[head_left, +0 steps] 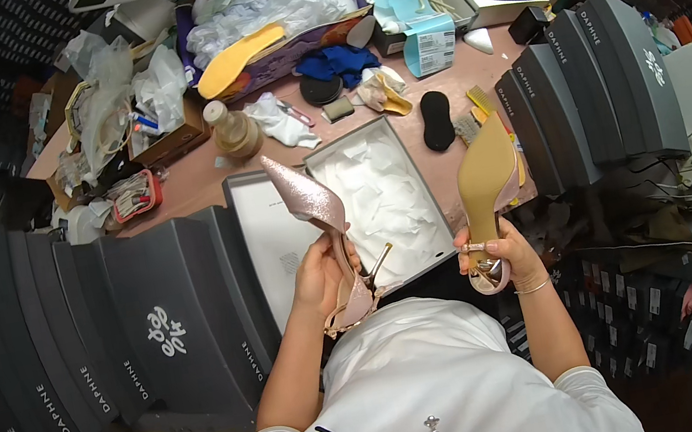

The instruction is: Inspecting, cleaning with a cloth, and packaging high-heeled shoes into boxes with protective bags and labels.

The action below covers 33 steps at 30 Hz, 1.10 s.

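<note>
A glittery pink high-heeled shoe (308,197) with a pointed toe is held on its side in my left hand (320,276), fingers wrapped round its middle. Its thin gold heel points to the right. My right hand (508,252) grips the other high-heeled shoe (477,183) near the heel, with the tan sole turned up toward me. Between the two shoes lies an open grey shoebox (435,209) lined with crumpled white tissue paper (378,187). Its white-lined lid (262,221) sits beside it on the left, partly behind my left hand and shoe.
Dark grey shoeboxes stand in rows at left (169,312) and right (616,66). Across the pink table (192,183) are a pump bottle (232,131), a black brush (437,120), a yellow brush (481,101) and a blue cloth (338,64). A purple box (282,65) of plastic wrapping stands at the back.
</note>
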{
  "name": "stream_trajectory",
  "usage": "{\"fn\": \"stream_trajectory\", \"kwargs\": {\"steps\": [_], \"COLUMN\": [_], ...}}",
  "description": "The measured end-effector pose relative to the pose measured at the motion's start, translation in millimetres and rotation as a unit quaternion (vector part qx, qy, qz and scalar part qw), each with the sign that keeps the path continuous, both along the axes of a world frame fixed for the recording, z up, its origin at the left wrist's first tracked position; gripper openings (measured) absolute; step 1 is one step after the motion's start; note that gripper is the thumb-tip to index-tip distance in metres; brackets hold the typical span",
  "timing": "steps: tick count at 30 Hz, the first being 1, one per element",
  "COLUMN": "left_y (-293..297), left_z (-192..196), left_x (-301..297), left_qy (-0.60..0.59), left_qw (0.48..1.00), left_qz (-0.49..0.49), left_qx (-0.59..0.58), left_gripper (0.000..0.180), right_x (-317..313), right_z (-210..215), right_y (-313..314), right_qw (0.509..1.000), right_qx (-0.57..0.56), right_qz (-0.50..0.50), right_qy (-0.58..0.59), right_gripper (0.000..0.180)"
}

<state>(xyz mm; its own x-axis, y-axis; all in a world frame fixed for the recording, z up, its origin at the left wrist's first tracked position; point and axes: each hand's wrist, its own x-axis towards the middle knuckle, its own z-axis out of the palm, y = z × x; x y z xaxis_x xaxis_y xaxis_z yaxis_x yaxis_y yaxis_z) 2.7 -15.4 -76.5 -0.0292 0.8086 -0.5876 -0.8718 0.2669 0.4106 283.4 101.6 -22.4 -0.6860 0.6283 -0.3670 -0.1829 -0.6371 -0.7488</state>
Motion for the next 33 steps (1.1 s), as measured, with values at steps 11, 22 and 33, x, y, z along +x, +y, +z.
{"fn": "stream_trajectory", "kwargs": {"steps": [11, 22, 33], "left_y": [-33.7, -20.5, -12.0], "left_z": [5.7, 13.5, 12.5], "left_x": [-3.0, 2.0, 4.6], "left_qy": [-0.09, 0.065, -0.162], "left_qw": [0.974, 0.948, 0.916], "left_qz": [-0.14, -0.258, -0.251], "left_qx": [0.151, 0.177, 0.266], "left_gripper": [0.037, 0.047, 0.045], "right_x": [-37.6, -44.3, -54.4], "right_z": [-25.4, -13.0, -24.3], "right_y": [-31.6, -11.9, -11.1], "right_qw": [0.974, 0.941, 0.935], "right_qx": [-0.091, -0.102, -0.105], "right_qz": [0.197, 0.317, 0.324], "right_qy": [0.066, 0.059, 0.097], "right_gripper": [0.041, 0.037, 0.04]}}
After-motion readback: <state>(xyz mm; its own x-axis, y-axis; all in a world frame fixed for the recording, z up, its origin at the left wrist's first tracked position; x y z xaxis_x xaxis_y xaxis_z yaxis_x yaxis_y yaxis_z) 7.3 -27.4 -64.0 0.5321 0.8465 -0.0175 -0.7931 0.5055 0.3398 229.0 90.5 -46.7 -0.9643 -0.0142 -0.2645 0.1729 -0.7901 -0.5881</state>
